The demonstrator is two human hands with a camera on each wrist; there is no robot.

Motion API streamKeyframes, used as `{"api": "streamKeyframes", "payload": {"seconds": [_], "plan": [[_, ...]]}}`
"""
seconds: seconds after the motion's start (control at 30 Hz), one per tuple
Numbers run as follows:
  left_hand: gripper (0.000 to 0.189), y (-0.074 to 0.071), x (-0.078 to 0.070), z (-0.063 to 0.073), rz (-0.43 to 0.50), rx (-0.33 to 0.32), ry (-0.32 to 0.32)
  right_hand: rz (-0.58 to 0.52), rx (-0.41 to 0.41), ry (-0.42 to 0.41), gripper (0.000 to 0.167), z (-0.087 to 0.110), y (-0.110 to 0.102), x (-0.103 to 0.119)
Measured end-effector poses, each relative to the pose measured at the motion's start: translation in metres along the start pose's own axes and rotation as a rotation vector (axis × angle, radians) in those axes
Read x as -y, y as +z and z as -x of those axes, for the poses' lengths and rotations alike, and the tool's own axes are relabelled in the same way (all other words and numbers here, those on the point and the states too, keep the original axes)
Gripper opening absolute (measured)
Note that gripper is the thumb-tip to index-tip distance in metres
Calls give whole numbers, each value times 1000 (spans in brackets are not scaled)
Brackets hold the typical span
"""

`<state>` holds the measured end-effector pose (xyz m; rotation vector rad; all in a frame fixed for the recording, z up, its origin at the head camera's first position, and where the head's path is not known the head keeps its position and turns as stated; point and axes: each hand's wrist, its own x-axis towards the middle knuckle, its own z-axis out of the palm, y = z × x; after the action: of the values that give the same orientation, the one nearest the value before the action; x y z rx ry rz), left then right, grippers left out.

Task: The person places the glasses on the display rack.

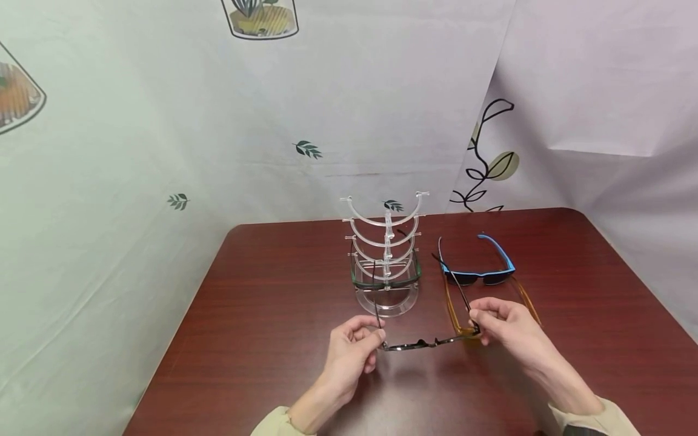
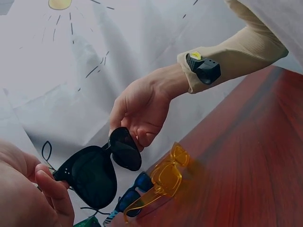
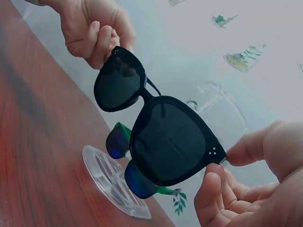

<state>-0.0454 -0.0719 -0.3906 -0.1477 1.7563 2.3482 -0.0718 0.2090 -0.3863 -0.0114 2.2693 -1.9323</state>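
Black sunglasses (image 3: pixel 173 137) with dark lenses hang above the table between both hands, temples unfolded and pointing away from the person. My left hand (image 1: pixel 351 351) pinches the left temple close to its hinge. On the other side my right hand (image 1: pixel 507 330) pinches the right temple near the frame corner. Beyond them stands a clear display rack (image 1: pixel 388 245) with several curved tiers. Green-framed sunglasses (image 1: pixel 411 280) sit on its lowest tier, above the round base. In the right wrist view, the black sunglasses partly cover the green pair.
Blue sunglasses (image 1: pixel 504 266) with dark lenses lie on the table right of the rack. Closer to the person, yellow-orange glasses (image 1: pixel 451 309) lie partly behind the right hand. A patterned cloth backdrop (image 1: pixel 349 109) rises at the table's (image 1: pixel 262 290) far edge.
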Motion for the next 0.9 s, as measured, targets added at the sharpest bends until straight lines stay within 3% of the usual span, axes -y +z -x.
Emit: {"api": "streamKeyframes", "payload": {"seconds": [0.17, 0.9], "plan": [[19, -3, -3, -4, -8, -9, 8, -3, 11, 29, 20, -4, 3, 5], [24, -15, -14, -24, -67, -50, 46, 3, 36, 23, 28, -25, 14, 17]]}}
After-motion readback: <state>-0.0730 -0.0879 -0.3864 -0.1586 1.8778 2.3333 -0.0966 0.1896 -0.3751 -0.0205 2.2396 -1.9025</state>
